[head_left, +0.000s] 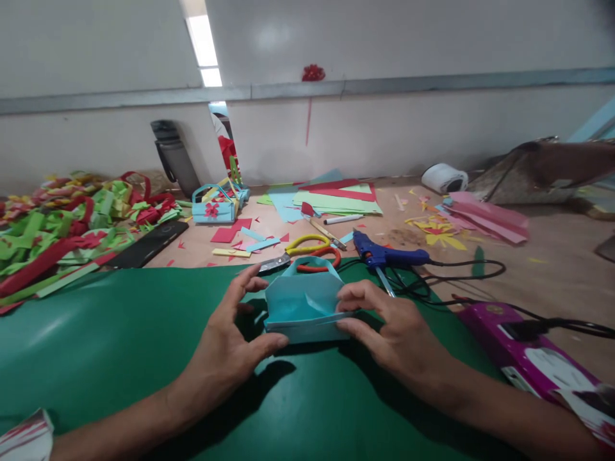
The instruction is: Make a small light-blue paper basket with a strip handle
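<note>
A small light-blue paper bag [305, 307] with a curved handle stands open at the top on the green mat [120, 326]. My right hand [384, 317] pinches its right side between thumb and fingers. My left hand [240, 320] is curved around the left side, its thumb on the front lower edge and its fingers apart behind the left corner. Just behind the bag lie scissors [307, 244] with yellow and orange handles, and a blue glue gun [391, 253] rests to the right of them.
Paper strips [62, 237] and a black phone [151, 244] lie left, near a grey bottle [175, 157] and finished blue bag [211, 212]. Coloured sheets [341, 195] are at the back. A purple power strip [519, 352] with cables is right, before a brown handbag [533, 173].
</note>
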A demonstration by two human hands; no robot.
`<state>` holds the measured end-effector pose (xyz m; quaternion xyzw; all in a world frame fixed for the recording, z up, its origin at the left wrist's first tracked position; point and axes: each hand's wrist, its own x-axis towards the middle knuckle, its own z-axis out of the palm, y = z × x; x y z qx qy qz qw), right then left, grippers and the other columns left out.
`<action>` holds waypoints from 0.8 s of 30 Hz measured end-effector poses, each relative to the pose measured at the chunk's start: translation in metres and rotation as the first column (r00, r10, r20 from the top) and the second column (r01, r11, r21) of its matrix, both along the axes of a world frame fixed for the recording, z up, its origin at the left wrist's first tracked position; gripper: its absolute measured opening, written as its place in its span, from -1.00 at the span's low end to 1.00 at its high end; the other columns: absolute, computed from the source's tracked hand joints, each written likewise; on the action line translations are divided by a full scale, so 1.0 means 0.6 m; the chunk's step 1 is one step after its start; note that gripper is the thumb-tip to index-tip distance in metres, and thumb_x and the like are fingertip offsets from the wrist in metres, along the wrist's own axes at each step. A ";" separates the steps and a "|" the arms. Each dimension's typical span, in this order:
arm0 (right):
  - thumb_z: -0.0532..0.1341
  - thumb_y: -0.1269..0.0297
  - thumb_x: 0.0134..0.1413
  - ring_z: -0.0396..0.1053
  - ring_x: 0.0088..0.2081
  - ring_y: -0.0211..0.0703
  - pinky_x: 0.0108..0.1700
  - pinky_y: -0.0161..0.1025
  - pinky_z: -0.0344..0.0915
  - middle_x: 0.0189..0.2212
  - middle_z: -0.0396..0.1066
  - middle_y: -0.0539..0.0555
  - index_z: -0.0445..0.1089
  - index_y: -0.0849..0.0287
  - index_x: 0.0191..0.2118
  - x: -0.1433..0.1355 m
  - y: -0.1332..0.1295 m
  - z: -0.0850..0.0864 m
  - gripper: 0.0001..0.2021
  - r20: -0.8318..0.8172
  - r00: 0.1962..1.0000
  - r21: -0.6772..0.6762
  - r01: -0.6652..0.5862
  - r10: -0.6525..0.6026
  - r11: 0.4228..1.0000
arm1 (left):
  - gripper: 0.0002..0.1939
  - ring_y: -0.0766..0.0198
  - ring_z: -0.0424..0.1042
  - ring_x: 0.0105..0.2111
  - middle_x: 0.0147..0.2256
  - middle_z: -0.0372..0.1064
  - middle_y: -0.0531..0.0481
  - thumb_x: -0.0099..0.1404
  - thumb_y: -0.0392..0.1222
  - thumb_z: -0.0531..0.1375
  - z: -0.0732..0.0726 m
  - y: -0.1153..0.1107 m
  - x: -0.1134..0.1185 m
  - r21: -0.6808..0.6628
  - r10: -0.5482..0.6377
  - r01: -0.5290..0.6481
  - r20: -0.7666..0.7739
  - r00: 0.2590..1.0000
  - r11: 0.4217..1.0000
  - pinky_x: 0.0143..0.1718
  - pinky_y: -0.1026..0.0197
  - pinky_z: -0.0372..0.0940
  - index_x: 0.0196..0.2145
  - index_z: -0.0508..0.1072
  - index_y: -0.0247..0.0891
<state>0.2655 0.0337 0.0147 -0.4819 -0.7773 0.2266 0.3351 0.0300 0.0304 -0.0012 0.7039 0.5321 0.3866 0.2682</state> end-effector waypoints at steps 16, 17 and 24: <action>0.19 0.43 0.04 0.35 -0.33 -0.16 -0.30 -0.24 0.29 -0.39 0.36 0.07 0.24 0.19 -0.31 0.003 0.000 0.003 -0.91 0.211 0.976 0.447 -0.043 -0.058 0.894 | -0.84 0.34 0.40 -0.23 -0.26 0.39 -0.03 0.11 -0.46 0.17 0.013 0.008 0.018 0.155 -0.127 0.110 0.103 0.987 0.982 -0.17 0.31 0.27 -0.36 0.47 -0.30; 0.19 0.44 0.04 0.35 -0.26 -0.12 -0.23 -0.20 0.30 -0.33 0.35 0.12 0.24 0.21 -0.25 0.003 0.001 0.005 -0.86 0.207 0.976 0.517 -0.054 -0.063 0.854 | -0.84 0.34 0.40 -0.24 -0.27 0.40 -0.02 0.11 -0.46 0.17 0.012 0.009 0.018 0.163 -0.131 0.113 0.105 0.986 0.980 -0.18 0.32 0.27 -0.35 0.47 -0.30; 0.15 0.46 0.09 0.31 -0.06 0.00 -0.04 -0.03 0.23 -0.14 0.39 0.24 0.20 0.33 0.00 -0.010 0.011 0.015 -0.67 0.288 0.957 0.586 -0.213 0.045 0.782 | -0.85 0.34 0.39 -0.22 -0.26 0.38 -0.02 0.16 -0.45 0.16 0.011 0.012 0.017 0.197 -0.212 0.190 0.097 0.972 0.962 -0.19 0.33 0.26 -0.34 0.47 -0.29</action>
